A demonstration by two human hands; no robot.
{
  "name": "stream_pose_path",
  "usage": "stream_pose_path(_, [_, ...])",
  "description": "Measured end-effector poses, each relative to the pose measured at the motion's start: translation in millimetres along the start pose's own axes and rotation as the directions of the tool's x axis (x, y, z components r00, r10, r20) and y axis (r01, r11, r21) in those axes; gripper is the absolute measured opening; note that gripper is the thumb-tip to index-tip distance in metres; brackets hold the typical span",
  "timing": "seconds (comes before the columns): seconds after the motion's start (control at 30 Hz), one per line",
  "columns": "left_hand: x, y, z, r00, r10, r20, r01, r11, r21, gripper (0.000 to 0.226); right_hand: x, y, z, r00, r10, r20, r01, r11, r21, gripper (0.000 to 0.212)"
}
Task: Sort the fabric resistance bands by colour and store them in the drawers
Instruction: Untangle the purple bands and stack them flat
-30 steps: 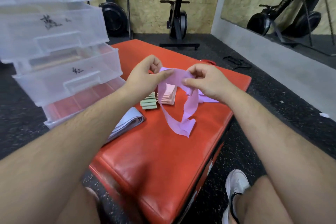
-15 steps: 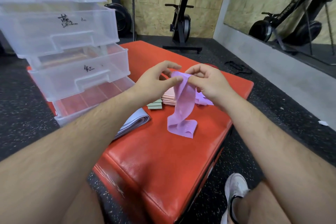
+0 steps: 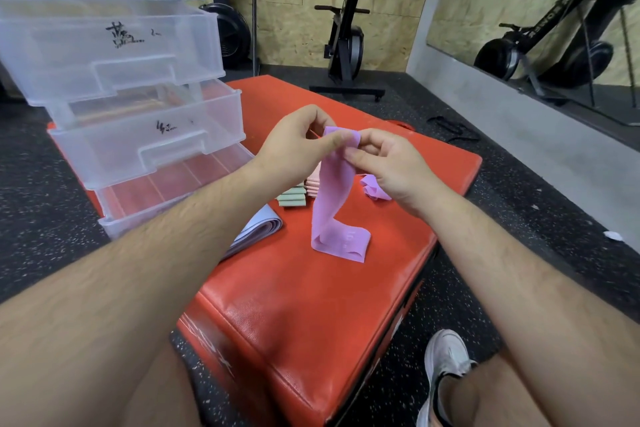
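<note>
Bright, even indoor light falls from overhead, with a pale sheen on the red vinyl padded box (image 3: 311,315). Shadows are soft and faint. The stacked clear plastic drawers (image 3: 114,55) lean and bow at my left edge, and my forearms (image 3: 138,270) look swollen and slightly blurred.

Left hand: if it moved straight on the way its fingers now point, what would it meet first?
Probably the right hand: the left hand points across at it, with only the purple band pinched between them. Depth is unclear.
</note>
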State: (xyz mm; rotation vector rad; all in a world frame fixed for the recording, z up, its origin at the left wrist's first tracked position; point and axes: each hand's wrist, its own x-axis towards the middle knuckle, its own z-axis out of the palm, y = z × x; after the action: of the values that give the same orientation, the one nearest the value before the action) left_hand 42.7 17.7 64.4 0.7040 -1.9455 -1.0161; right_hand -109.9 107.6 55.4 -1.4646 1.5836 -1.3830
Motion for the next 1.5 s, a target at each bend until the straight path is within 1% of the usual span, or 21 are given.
stream_pose_path(0.1, [1.0,-1.4,-0.3,1.000,0.004,-0.003,-0.004,0.999,0.051,0.023,0.6,-2.9,1.5,0.997,-0.028,-0.077,0.027,1.000,-0.006,0.018])
stream_pose_path(0.17, [2.1,-1.5,-0.1,0.998,-0.019,-0.058,0.024,0.996,0.085,0.024,2.3,-3.3,1.8,0.985,-0.068,-0.161,0.061,0.997,-0.049,0.015])
stream_pose_path(0.23, [0.7,3.8,0.7,0.990,-0.127,-0.055,0.123,0.990,-0.073,0.032,3.0,-2.5,3.1,0.967,-0.145,-0.208,0.120,0.985,-0.126,0.007])
stream_pose_path(0.3, [-0.4,8.5,1.4,0.969,-0.245,0.041,0.247,0.939,-0.238,0.044,2.5,-1.1,5.9,0.963,-0.224,-0.150,0.184,0.953,-0.240,0.005])
stream_pose_path(0.33, [-0.5,8.2,2.4,0.960,-0.266,0.082,0.278,0.928,-0.248,0.046,1.1,-1.0,7.9,0.965,-0.244,-0.092,0.210,0.936,-0.283,0.006])
stream_pose_path(0.4, [-0.1,5.1,3.5,0.962,-0.265,0.069,0.274,0.942,-0.194,0.026,-0.9,-0.7,10.4,0.968,-0.249,-0.013,0.235,0.929,-0.286,0.006])
stream_pose_path(0.43, [0.1,3.4,2.2,0.966,-0.256,0.036,0.258,0.955,-0.147,0.015,-1.1,-1.4,10.5,0.973,-0.230,-0.007,0.222,0.946,-0.237,0.005])
stream_pose_path(0.53, [-1.3,-1.0,-3.2,0.991,-0.136,-0.008,0.136,0.987,0.086,0.025,3.7,-1.1,8.7,0.985,-0.162,-0.063,0.155,0.983,-0.102,0.014])
stream_pose_path(0.6, [-3.9,-3.0,-7.0,0.999,-0.004,0.047,-0.006,0.976,0.219,0.029,9.1,2.5,8.5,0.988,-0.142,-0.062,0.136,0.987,-0.080,0.024])
stream_pose_path(0.67, [-7.1,-4.8,-10.2,0.991,0.078,0.109,-0.108,0.949,0.296,0.031,12.8,6.2,11.7,0.993,-0.114,0.032,0.115,0.992,-0.048,0.047])
stream_pose_path(0.7, [-8.7,-5.0,-11.6,0.986,0.110,0.126,-0.146,0.933,0.329,0.033,13.6,8.8,14.4,0.991,-0.098,0.093,0.099,0.995,-0.007,0.054])
stream_pose_path(0.77, [-11.3,-5.7,-14.1,0.979,0.153,0.136,-0.192,0.918,0.347,0.034,15.4,15.0,19.1,0.979,-0.037,0.202,0.022,0.997,0.076,0.049])
stream_pose_path(0.9, [-14.5,-9.5,-21.1,0.983,0.154,0.101,-0.177,0.939,0.296,0.035,16.7,16.9,23.1,0.954,0.064,0.293,-0.076,0.997,0.032,0.024])
stream_pose_path(1.0, [-13.5,-12.3,-27.8,0.989,0.142,0.041,-0.148,0.954,0.260,0.034,13.7,16.0,11.9,0.954,0.119,0.274,-0.113,0.993,-0.038,0.026])
stream_pose_path(1.07, [-11.8,-15.3,-33.4,0.996,0.090,0.013,-0.090,0.965,0.247,0.032,9.5,17.5,-4.5,0.932,0.194,0.305,-0.153,0.977,-0.151,0.036])
stream_pose_path(1.1, [-11.7,-17.2,-35.4,0.998,0.055,0.003,-0.054,0.969,0.243,0.031,6.6,19.3,-14.1,0.912,0.246,0.329,-0.175,0.957,-0.232,0.043])
stream_pose_path(1.2, [-12.7,-25.2,-38.3,0.999,-0.030,-0.038,0.040,0.950,0.309,0.031,-0.8,27.9,-48.3,0.850,0.390,0.355,-0.202,0.862,-0.464,0.033])
stream_pose_path(1.3, [-16.2,-33.4,-37.8,0.995,-0.086,-0.051,0.099,0.907,0.410,0.033,-13.3,37.5,-83.5,0.824,0.493,0.280,-0.231,0.743,-0.628,0.030])
stream_pose_path(1.37, [-18.1,-39.4,-35.6,0.994,-0.109,-0.030,0.110,0.877,0.468,0.029,-19.3,51.4,-105.6,0.835,0.503,0.222,-0.277,0.733,-0.621,0.029])
stream_pose_path(1.47, [-21.5,-50.8,-28.4,0.989,-0.146,0.031,0.106,0.831,0.546,0.026,-25.5,75.2,-124.6,0.838,0.526,0.143,-0.429,0.798,-0.424,0.017])
stream_pose_path(1.5, [-22.6,-55.1,-24.9,0.986,-0.159,0.051,0.103,0.818,0.566,0.026,-27.1,82.1,-127.5,0.830,0.544,0.121,-0.474,0.803,-0.361,0.019])
